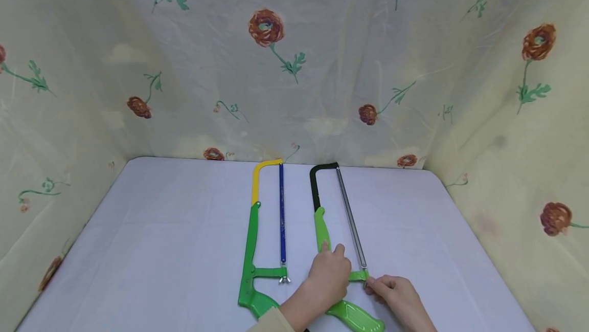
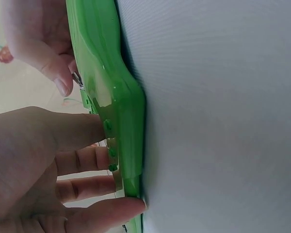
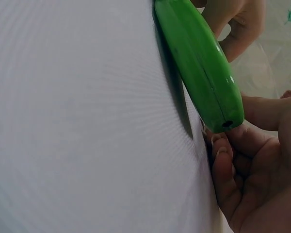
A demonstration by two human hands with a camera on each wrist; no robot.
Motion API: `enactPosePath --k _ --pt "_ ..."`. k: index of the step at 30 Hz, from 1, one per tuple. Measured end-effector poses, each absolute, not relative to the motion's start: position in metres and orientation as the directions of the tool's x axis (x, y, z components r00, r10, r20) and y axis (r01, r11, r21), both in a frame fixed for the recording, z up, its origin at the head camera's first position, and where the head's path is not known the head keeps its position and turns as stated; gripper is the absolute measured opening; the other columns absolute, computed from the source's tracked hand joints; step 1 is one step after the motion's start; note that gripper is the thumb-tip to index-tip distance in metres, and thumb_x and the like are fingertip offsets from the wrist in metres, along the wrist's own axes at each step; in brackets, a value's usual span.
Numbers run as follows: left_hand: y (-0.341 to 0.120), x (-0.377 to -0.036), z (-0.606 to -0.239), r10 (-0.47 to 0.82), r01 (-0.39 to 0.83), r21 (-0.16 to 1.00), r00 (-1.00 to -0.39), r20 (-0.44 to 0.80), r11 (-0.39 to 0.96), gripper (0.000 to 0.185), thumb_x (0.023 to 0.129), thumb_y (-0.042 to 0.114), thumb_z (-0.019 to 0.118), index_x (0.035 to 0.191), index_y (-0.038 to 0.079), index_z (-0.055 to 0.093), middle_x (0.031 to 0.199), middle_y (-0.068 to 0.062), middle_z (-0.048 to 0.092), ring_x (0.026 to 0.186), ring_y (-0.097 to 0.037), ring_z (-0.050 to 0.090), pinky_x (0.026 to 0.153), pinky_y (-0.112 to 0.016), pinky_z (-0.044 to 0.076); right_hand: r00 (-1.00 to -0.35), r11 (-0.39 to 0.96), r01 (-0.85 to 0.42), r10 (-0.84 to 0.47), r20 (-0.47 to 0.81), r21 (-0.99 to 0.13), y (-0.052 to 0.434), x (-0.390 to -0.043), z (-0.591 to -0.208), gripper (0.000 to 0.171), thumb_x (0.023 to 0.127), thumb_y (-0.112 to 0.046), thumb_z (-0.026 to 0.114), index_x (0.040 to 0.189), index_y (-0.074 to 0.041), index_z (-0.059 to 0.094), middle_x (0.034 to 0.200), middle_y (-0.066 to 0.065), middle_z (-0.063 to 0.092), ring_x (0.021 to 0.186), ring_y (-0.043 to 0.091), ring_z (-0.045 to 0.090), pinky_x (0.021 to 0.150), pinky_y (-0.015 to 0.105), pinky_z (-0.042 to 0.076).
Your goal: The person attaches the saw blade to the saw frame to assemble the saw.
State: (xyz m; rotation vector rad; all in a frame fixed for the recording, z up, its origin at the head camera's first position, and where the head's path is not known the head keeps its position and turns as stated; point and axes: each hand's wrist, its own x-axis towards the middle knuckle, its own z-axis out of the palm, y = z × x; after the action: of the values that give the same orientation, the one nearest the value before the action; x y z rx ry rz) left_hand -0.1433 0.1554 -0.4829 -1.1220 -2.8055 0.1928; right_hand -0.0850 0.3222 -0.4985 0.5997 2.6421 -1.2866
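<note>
A hacksaw with a light green handle (image 1: pixel 356 316), a black front bow (image 1: pixel 314 189) and a grey blade (image 1: pixel 352 219) lies flat on the table. My left hand (image 1: pixel 329 275) holds its green frame, thumb and fingers on the frame's edges in the left wrist view. At the lower end of the blade, my right hand (image 1: pixel 398 296) pinches the wing nut (image 2: pixel 77 79), which its fingertips mostly hide. In the right wrist view the handle's butt (image 3: pixel 208 73) covers part of the right fingertips.
Left of it lies a second hacksaw (image 1: pixel 250 240), green with a yellow bow, a blue blade (image 1: pixel 282 214) and its own wing nut (image 1: pixel 285 280). A white cloth covers the table (image 1: pixel 175 250). Flower-printed curtains (image 1: pixel 322 66) hang behind and at both sides.
</note>
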Motion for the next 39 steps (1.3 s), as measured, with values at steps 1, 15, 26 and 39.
enactPosePath --k 1,15,26,39 --pt "0.1554 -0.1432 -0.4830 0.692 0.677 -0.163 -0.720 0.061 0.718 0.030 0.082 0.047 0.075 0.096 0.021 0.075 0.099 0.001 0.065 0.102 -0.012 0.063 0.106 -0.038 0.051 -0.910 0.549 0.412 0.290 -0.296 -0.727 0.3223 -0.0850 -0.4986 0.028 0.094 -0.025 0.064 0.082 -0.003 0.076 0.074 0.001 0.070 0.069 0.012 0.055 0.061 0.022 0.045" --pt "0.1564 -0.1424 -0.4833 0.678 0.666 -0.149 -0.734 0.042 0.731 0.029 0.081 0.048 0.076 0.095 0.022 0.074 0.101 0.002 0.064 0.105 -0.012 0.062 0.105 -0.036 0.052 -0.905 0.498 0.421 0.286 -0.315 -0.758 0.3246 -0.0853 -0.4990 0.022 0.097 -0.020 0.060 0.090 -0.001 0.070 0.069 0.001 0.059 0.065 0.014 0.051 0.055 0.024 0.044" --pt "0.1561 -0.1427 -0.4852 0.682 0.668 -0.156 -0.729 0.058 0.727 0.027 0.081 0.046 0.075 0.093 0.022 0.074 0.100 0.002 0.064 0.105 -0.012 0.062 0.104 -0.037 0.053 -0.917 0.528 0.394 0.278 -0.285 -0.752 0.3245 -0.0850 -0.4985 0.018 0.096 -0.017 0.060 0.097 -0.001 0.069 0.070 0.003 0.061 0.064 0.015 0.055 0.054 0.024 0.048" --pt "0.1559 -0.1427 -0.4840 0.686 0.672 -0.161 -0.725 0.055 0.723 0.029 0.081 0.048 0.075 0.095 0.021 0.074 0.099 0.002 0.064 0.104 -0.013 0.063 0.102 -0.037 0.054 -0.920 0.532 0.386 0.278 -0.275 -0.754 0.3248 -0.0844 -0.4989 0.014 0.091 -0.010 0.062 0.096 0.000 0.069 0.073 0.003 0.065 0.066 0.015 0.058 0.055 0.024 0.049"
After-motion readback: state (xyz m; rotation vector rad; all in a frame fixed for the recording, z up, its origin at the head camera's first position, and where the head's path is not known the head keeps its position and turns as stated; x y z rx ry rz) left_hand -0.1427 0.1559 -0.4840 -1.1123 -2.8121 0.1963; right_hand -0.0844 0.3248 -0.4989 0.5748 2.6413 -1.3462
